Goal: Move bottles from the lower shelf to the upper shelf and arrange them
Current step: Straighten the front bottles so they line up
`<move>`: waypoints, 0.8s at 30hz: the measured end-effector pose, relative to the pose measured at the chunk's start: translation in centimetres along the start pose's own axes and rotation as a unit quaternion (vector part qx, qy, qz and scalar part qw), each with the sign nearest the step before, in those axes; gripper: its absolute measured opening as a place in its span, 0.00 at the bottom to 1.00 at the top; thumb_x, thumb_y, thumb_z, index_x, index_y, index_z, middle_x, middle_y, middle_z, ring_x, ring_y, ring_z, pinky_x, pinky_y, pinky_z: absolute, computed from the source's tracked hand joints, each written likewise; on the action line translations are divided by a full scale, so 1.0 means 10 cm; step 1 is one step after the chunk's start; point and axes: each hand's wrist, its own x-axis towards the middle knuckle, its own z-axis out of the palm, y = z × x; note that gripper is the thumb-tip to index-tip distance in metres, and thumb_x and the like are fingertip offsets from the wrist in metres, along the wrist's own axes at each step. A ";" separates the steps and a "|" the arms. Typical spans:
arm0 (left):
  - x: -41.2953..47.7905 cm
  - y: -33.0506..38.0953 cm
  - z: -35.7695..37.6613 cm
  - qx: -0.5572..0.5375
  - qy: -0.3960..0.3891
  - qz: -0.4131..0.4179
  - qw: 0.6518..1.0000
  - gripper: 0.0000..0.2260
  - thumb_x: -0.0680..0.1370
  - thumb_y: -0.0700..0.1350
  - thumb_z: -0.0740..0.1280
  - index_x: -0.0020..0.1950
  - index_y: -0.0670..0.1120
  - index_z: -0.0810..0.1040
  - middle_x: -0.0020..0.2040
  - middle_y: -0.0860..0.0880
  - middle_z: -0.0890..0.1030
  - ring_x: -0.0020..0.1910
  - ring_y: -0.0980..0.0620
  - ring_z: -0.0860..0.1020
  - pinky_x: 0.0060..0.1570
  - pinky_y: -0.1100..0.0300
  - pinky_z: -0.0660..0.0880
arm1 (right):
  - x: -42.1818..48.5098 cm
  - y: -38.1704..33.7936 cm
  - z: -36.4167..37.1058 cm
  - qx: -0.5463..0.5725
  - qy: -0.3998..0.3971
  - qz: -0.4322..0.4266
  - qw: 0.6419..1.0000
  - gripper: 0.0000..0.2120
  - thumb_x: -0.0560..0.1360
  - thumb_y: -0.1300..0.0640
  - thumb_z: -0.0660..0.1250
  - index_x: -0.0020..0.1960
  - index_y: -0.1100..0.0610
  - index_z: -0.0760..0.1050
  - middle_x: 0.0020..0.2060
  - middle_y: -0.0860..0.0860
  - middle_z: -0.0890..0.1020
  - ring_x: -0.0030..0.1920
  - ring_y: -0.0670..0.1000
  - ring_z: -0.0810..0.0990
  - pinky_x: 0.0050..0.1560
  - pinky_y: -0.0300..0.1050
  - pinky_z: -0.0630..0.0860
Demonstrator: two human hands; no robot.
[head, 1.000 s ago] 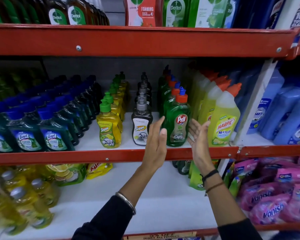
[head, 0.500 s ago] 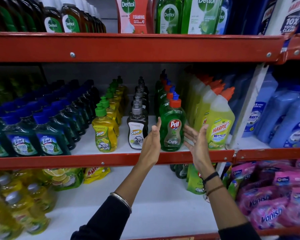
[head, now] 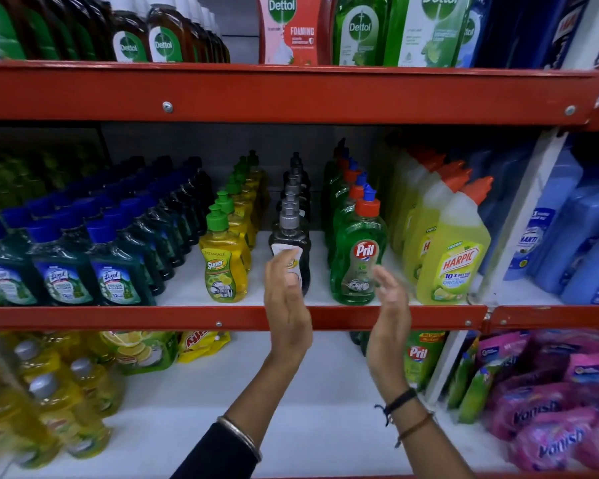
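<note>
The red-painted steel upper shelf point(head: 222, 318) carries the rows, its white board showing between them, and the front green translucent plastic Pril bottle with the red-and-blue cap point(head: 358, 257) stands upright at that shelf's front edge, right of its middle; the white lower shelf point(head: 291, 392) beneath is bare across its centre, with a few more green bottles point(head: 357, 338) half hidden under the red lip near its right end.

Both hands are empty with fingers stretched flat; the left hand point(head: 287, 305) is raised before the dark grey-capped pump bottle point(head: 291, 243), the right hand point(head: 389, 316) just right of the Pril bottle, neither clearly touching it.

The step, as I judge it, is squaring the Pril row; press with flat palms low on the belly, since the teardrop body narrows to a tall neck and would tip if pushed high; smooth plastic slides easily on the board, so nudge gently; keep clear of the yellow angled-neck Harpic bottle point(head: 455, 261) beside it.
</note>
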 end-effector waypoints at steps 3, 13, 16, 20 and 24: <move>0.17 -0.08 -0.16 -0.007 0.027 -0.054 0.998 0.23 0.78 0.65 0.48 0.66 0.56 0.68 0.63 0.58 0.71 0.67 0.58 0.69 0.67 0.50 0.68 | -0.15 -0.01 0.28 0.046 -0.110 0.030 0.992 0.34 0.70 0.27 0.53 0.66 0.49 0.68 0.67 0.46 0.73 0.69 0.44 0.69 0.69 0.44 0.65; 0.44 -0.02 -0.41 -0.001 -0.175 -0.169 0.970 0.21 0.72 0.72 0.42 0.61 0.75 0.64 0.63 0.70 0.72 0.66 0.68 0.68 0.67 0.59 0.66 | 0.10 -0.04 0.76 0.054 -0.190 0.181 0.964 0.59 0.53 0.15 0.45 0.74 0.49 0.57 0.74 0.47 0.63 0.72 0.44 0.60 0.72 0.43 0.56; 0.44 -0.06 -0.51 -0.006 -0.192 -0.192 0.962 0.40 0.63 0.82 0.43 0.71 0.67 0.58 0.76 0.54 0.63 0.75 0.55 0.60 0.75 0.45 0.57 | 0.13 -0.06 0.73 0.065 -0.195 0.184 0.961 0.59 0.53 0.15 0.45 0.73 0.52 0.60 0.72 0.47 0.66 0.69 0.43 0.64 0.65 0.35 0.60; 0.44 -0.06 -0.57 -0.019 -0.226 -0.210 0.951 0.50 0.56 0.85 0.44 0.74 0.62 0.55 0.77 0.58 0.55 0.77 0.53 0.56 0.75 0.42 0.54 | 0.15 -0.07 0.69 0.091 -0.185 0.185 0.961 0.60 0.52 0.15 0.47 0.71 0.54 0.64 0.71 0.50 0.69 0.70 0.45 0.66 0.71 0.42 0.60; 0.42 0.00 -0.59 -0.026 -0.230 -0.207 0.951 0.43 0.57 0.85 0.44 0.68 0.68 0.58 0.72 0.63 0.56 0.77 0.54 0.55 0.76 0.42 0.53 | 0.14 -0.07 0.69 0.094 -0.177 0.184 0.962 0.58 0.53 0.16 0.48 0.70 0.53 0.65 0.71 0.51 0.69 0.71 0.47 0.66 0.73 0.46 0.59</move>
